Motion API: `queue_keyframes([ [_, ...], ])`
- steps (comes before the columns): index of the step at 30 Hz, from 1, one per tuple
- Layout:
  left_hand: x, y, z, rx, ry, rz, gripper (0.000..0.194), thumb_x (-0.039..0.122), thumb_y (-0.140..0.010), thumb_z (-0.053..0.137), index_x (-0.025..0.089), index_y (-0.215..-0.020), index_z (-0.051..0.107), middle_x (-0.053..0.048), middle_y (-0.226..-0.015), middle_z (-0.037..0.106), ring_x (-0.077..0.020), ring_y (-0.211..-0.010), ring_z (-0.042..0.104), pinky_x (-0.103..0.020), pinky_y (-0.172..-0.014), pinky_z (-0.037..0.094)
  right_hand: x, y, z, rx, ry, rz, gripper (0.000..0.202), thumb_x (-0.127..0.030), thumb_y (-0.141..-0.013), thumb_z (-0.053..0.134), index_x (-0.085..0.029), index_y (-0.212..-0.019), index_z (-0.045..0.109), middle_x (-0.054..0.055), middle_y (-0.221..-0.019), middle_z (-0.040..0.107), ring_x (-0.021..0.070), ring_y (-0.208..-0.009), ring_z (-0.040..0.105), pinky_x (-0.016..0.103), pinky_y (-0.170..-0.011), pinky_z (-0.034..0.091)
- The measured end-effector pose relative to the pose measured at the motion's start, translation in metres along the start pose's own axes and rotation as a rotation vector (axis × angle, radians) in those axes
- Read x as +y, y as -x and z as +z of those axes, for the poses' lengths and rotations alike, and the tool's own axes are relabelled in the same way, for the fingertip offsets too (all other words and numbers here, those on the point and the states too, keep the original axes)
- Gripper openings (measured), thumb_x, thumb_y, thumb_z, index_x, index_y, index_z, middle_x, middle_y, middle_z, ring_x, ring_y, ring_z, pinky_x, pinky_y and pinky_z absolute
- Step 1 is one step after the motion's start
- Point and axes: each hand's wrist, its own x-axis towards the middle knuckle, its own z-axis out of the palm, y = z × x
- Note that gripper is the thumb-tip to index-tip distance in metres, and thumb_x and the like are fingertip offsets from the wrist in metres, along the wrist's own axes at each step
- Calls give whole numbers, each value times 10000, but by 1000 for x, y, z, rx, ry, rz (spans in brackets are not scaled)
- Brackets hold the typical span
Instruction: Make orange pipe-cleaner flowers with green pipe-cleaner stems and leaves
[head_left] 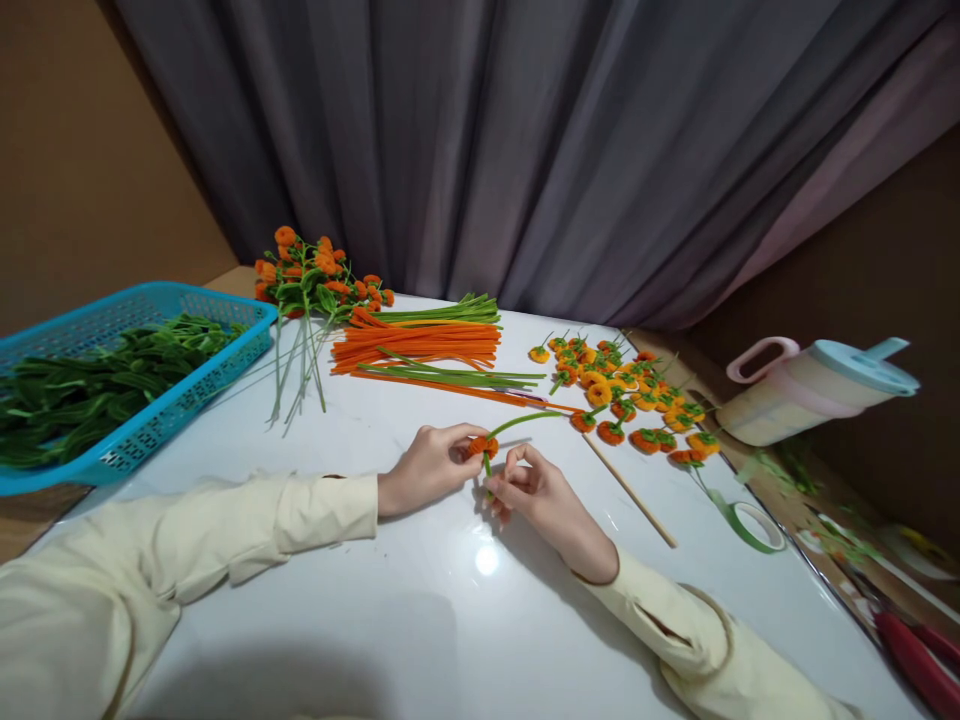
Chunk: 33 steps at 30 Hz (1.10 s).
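Observation:
Between the fingers of my left hand [431,468] is a small orange pipe-cleaner flower head [482,447]. A green pipe cleaner [525,416] runs through it, its long part curving up to the right and a short end pointing down. My right hand [536,495] pinches that short lower end between thumb and forefinger, the other fingers curled. Beyond my hands lie orange pipe cleaners [416,343] in a bundle, with green pipe cleaners [450,377] beside them. To the right, several orange and yellow flower heads [598,390] with green bases are spread on the white table [360,620].
A blue basket [172,395] of green leaves stands at left. Finished-looking stemmed orange flowers [326,262] lie at the back. On the right are a thin wooden stick [630,492], green tape [757,527], a lidded cup [802,392] and red-handled pliers or cutters [919,660].

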Motion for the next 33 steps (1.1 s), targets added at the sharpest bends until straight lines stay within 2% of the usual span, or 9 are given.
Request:
queue_keyframes([
  [8,4,2,-2,-68,9,-7,280,122,-717,542,140,-990,604,23,-651,674,-89,-558,573,-168,-566,455,-15,7,-4,-54,-62,85,391,-300,-660,727,-197,-757,363,-40,-568,603,68,-454,489,190,-458,381],
  [13,1,2,-2,-91,54,17,197,150,-728,556,149,-921,596,-16,-755,699,-122,-657,631,-192,-630,487,-14,5,-11,-147,23,127,387,-372,-691,692,-207,-787,355,-34,-562,601,85,-433,476,198,-422,367],
  [15,0,1,-2,-86,73,24,165,159,-733,559,143,-892,600,-36,-807,701,-133,-704,644,-203,-670,496,-12,5,-16,-74,224,-17,341,-418,-752,628,-213,-805,361,-43,-535,581,99,-414,462,222,-421,374],
  [17,-1,0,-3,-83,74,19,153,161,-734,560,133,-877,606,-46,-823,698,-135,-717,644,-204,-676,497,-12,5,-22,128,551,-349,248,-393,-811,574,-211,-801,406,-16,-574,590,129,-481,497,264,-483,408],
  [19,0,0,-3,-95,50,33,162,144,-731,548,129,-878,614,-43,-820,695,-129,-705,634,-201,-669,491,-13,5,-27,306,903,-724,137,-316,-837,565,-198,-842,494,56,-757,641,188,-699,563,328,-636,443],
  [21,0,2,-3,-109,13,76,179,131,-731,532,131,-887,620,-36,-815,692,-121,-687,621,-200,-669,483,-16,3,-29,349,1166,-957,139,-260,-851,558,-182,-966,546,108,-973,638,249,-934,533,390,-784,417],
  [24,0,5,-3,-115,-27,141,198,141,-742,525,133,-911,627,-30,-802,686,-111,-656,601,-200,-666,477,-17,0,-29,280,1319,-1025,205,-237,-879,524,-153,-1066,536,109,-1006,630,255,-988,493,391,-810,392],
  [28,-1,6,-3,-125,-46,191,221,128,-744,518,141,-932,635,-20,-792,682,-101,-638,587,-191,-650,476,-13,0,-24,185,1330,-974,126,-178,-915,443,-142,-932,562,67,-791,617,193,-795,505,315,-682,379],
  [33,0,5,-3,-122,-55,197,232,124,-747,508,152,-935,642,-18,-815,691,-111,-681,609,-196,-675,489,-9,3,-18,184,1463,-1026,183,-124,-907,419,-136,-808,572,52,-669,571,171,-651,447,304,-592,326],
])
